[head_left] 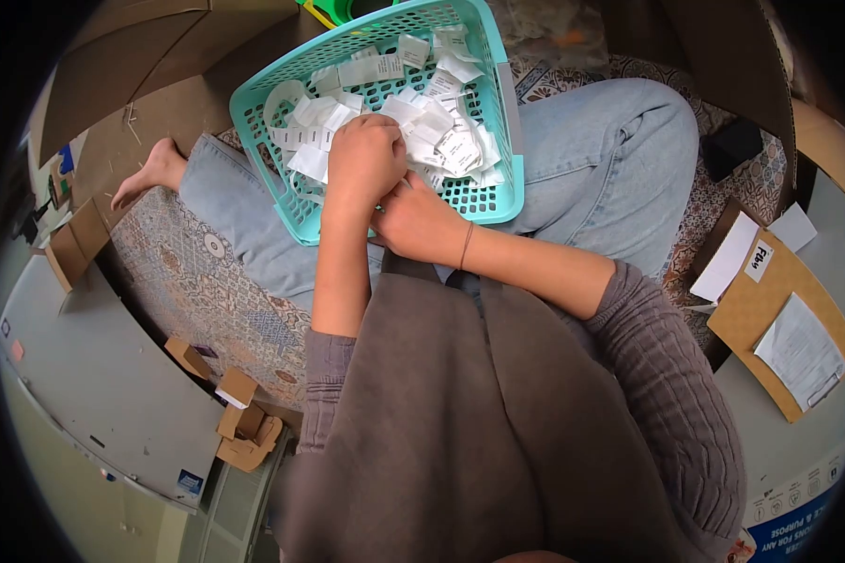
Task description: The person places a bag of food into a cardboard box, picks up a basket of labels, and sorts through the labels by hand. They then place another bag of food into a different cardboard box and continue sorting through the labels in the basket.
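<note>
View from above my lap. My left hand (364,161) is curled into a loose fist over the near edge of the basket (498,113), knuckles up, apparently pinching some of the tags (432,117); what lies inside the fist is hidden, so I cannot tell how many it grips. My right hand (418,220) sits just beside and below it at the basket's near rim, fingers tucked toward the left; whether it holds a tag cannot be seen. The tags, small white printed slips, fill the basket in a loose heap, and the basket rests tilted on my jeans (610,159).

Handling, as I judge it: each tag is very light, thin and limp, likely woven or paper, so it bends rather than breaks. The slips overlap and cling, so a pinch at one free end between thumb and forefinger should separate a single tag. The basket is stiff plastic mesh, best held at the rim.
</note>
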The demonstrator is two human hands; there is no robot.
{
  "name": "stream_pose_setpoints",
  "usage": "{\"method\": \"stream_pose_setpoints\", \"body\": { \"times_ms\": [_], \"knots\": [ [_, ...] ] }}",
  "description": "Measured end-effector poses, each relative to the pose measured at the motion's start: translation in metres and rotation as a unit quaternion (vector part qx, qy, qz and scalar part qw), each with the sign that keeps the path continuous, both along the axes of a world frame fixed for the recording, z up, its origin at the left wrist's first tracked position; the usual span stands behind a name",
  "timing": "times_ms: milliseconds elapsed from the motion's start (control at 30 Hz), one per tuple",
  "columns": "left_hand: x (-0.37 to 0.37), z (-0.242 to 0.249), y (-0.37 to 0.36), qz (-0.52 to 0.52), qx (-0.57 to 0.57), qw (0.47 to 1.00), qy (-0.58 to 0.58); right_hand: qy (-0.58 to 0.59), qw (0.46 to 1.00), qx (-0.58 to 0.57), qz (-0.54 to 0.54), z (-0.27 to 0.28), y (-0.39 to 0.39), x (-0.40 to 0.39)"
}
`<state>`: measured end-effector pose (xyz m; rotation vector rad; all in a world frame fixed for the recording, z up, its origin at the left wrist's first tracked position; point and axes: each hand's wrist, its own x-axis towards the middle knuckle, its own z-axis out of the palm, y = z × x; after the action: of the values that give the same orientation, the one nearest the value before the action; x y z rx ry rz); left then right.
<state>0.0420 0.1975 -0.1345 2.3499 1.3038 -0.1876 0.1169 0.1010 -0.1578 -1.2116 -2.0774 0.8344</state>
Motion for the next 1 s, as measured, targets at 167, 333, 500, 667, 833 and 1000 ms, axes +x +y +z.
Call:
{"method": "stream_pose_setpoints", "body": {
  "times_ms": [167, 333, 500, 667, 833, 1000],
  "knots": [
    [0.032, 0.005, 0.017, 0.04, 0.091, 0.995, 0.003, -0.032, 0.999, 0.023, 0.003, 0.0, -0.001, 0.0],
    [0.055, -0.006, 0.025, -0.037, 0.082, 0.991, -0.098, -0.084, 0.995, -0.013, 0.044, 0.002, -0.001, 0.002],
    [0.044, -0.024, 0.017, -0.052, 0.073, 0.993, -0.077, -0.079, 0.996, 0.048, -0.013, 0.001, -0.001, 0.001],
    [0.03, -0.019, 0.015, 0.046, 0.119, 0.991, -0.026, -0.049, 0.998, 0.033, -0.009, -0.001, -0.001, -0.001],
    [0.028, -0.015, 0.022, 0.07, 0.081, 0.991, -0.074, -0.037, 0.999, 0.018, -0.019, 0.001, -0.001, 0.0],
    [0.043, -0.008, 0.014, -0.05, -0.135, 0.987, -0.067, -0.047, 0.998, 0.048, 0.008, 0.001, -0.001, 0.003]
  ]
}}
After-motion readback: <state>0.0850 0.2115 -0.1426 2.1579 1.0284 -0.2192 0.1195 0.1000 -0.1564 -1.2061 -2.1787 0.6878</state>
